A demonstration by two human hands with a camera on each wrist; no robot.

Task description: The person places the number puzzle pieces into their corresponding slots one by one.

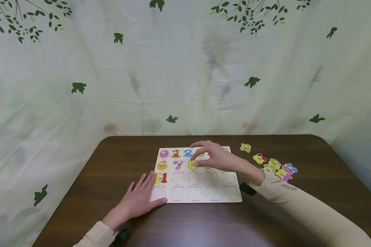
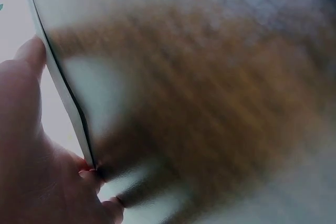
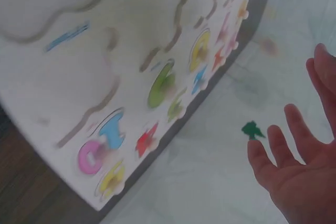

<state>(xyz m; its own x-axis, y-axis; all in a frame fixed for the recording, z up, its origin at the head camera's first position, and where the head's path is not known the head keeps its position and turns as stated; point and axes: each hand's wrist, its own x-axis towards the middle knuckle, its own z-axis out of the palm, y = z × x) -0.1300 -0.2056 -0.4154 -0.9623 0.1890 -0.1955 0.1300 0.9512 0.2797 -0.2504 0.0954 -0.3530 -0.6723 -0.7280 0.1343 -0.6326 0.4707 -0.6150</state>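
Right hand [image 1: 214, 156] is hovering over the white number board [image 1: 201, 187], fingers apart, with the yellow 8 [image 1: 191, 165] right by the thumb. Left hand [image 1: 139, 199] rests on the board's left edge, fingers pretty straight and a bit apart, red-and-yellow 11 [image 1: 163, 177] just beside the fingertips. Loose number pieces [image 1: 274, 163] lie on the worktop [image 1: 204, 224], off to the right of the right hand's fingers.

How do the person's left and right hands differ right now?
Contact: the left hand touches the edge of the number board, while the right hand hovers over it.
Place: the left hand is at the board's near left corner; the right hand is above the upper rows of number pieces.
Fingers: the left hand's are fairly straight; the right hand's are loosely bent.
Both are bare, with pale sleeves.
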